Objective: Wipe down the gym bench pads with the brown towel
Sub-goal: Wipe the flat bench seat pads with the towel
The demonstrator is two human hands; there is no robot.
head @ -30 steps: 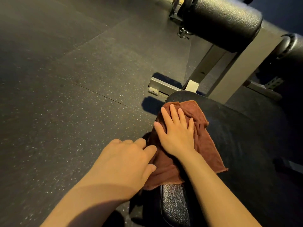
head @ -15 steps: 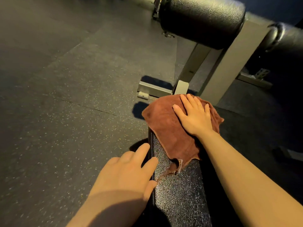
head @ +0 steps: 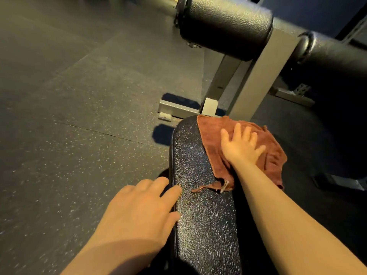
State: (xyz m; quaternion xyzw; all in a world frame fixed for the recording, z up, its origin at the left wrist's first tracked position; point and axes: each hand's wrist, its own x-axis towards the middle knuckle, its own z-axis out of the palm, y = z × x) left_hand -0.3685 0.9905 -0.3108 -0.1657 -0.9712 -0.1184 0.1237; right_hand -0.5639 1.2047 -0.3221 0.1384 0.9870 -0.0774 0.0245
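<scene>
One rust-brown terry towel (head: 241, 149) lies spread over the far right portion of the long black textured vinyl bench pad (head: 200, 195), its right side draping off the pad's edge and a frayed corner with a small tag trailing toward the viewer. Pressed flat on the towel is the right hand (head: 241, 146), fingers splayed and extended, palm down, not gripping the cloth. At the pad's near left edge rests the left hand (head: 139, 207), released, fingers loosely extended with the index fingertip and thumb touching the pad's rim; it holds nothing. Beyond the far end of the pad rises a grey square-section steel upright (head: 256, 76) with a grey floor foot (head: 178, 109) at its base. Two black cylindrical roller pads cross the top of the view: the larger roller (head: 224, 26) to the left of the upright, the second roller (head: 335, 50) to its right. Dark speckled rubber floor tiles (head: 79, 116) surround the equipment.
</scene>
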